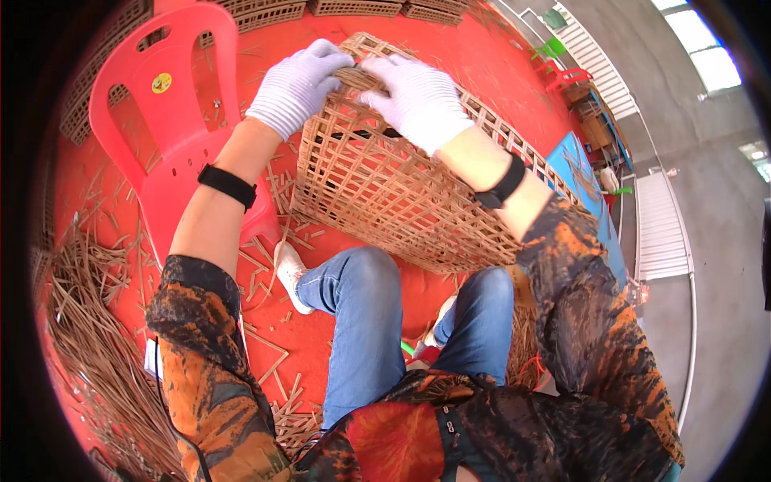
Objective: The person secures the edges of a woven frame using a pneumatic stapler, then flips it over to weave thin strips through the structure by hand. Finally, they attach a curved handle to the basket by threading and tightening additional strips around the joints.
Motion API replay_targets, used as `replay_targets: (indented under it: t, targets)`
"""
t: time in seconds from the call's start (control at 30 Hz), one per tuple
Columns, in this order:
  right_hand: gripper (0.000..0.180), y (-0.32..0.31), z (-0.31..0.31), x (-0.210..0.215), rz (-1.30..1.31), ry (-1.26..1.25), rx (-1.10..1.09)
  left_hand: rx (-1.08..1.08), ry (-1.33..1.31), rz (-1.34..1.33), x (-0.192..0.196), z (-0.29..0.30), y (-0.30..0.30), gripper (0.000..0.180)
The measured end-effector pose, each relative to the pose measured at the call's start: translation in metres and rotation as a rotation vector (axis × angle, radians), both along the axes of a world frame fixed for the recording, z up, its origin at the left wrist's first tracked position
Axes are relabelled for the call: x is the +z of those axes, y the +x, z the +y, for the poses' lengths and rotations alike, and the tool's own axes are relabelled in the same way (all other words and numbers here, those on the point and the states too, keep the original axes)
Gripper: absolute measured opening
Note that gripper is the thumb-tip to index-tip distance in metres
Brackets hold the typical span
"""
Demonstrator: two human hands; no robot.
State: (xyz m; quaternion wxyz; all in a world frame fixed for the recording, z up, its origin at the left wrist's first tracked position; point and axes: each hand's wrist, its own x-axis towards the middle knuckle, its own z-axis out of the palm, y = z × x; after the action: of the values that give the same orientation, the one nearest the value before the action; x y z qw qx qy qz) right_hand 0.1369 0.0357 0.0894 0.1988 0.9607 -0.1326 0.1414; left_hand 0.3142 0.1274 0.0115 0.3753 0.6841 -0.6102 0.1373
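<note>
A brown open-weave basket [393, 193] of flat strips is tilted in front of my knees, with its lattice side toward me. Both my hands wear ribbed white gloves and meet at the basket's far upper corner. My left hand [297, 87] has its thumb and fingers closed on the rim there. Just to the right, my right hand [422, 98] bends over the same rim, fingers and thumb curled on the weave. A short bundle of strip ends shows between the two hands. The fingertips are partly hidden by the gloves and the rim.
A red plastic chair [173, 128] stands at the left. Long loose strips [92, 321] lie heaped at the lower left, with cut bits scattered over the red floor. More woven baskets [265, 14] line the back. A blue table [582, 173] stands at the right.
</note>
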Motion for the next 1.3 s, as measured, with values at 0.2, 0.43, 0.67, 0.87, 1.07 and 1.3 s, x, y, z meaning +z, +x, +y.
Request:
replay_targets:
  t: [0.2, 0.43, 0.67, 0.87, 1.07, 1.3]
  targets:
    - [0.047, -0.122, -0.021, 0.031, -0.328, 0.149, -0.114, 0.159, -0.136, -0.247, 0.009, 0.011, -0.019, 0.039]
    - [0.049, -0.232, -0.03, -0.01, -0.205, -0.056, -0.184, -0.17, -0.066, -0.311, 0.018, -0.007, -0.099, 0.046]
    - [0.043, -0.243, -0.041, -0.037, -0.231, -0.143, -0.111, -0.196, -0.047, -0.368, 0.014, -0.029, -0.148, 0.053]
    - [0.034, -0.239, -0.037, -0.036, -0.239, -0.149, -0.083, -0.091, -0.037, -0.407, 0.019, -0.036, -0.171, 0.049]
    - [0.032, -0.236, -0.038, -0.034, -0.153, -0.165, -0.042, -0.194, -0.155, -0.472, 0.02, -0.043, -0.186, 0.044]
    - [0.026, -0.228, -0.038, -0.035, -0.12, -0.11, -0.078, -0.147, -0.156, -0.541, 0.02, -0.051, -0.187, 0.035]
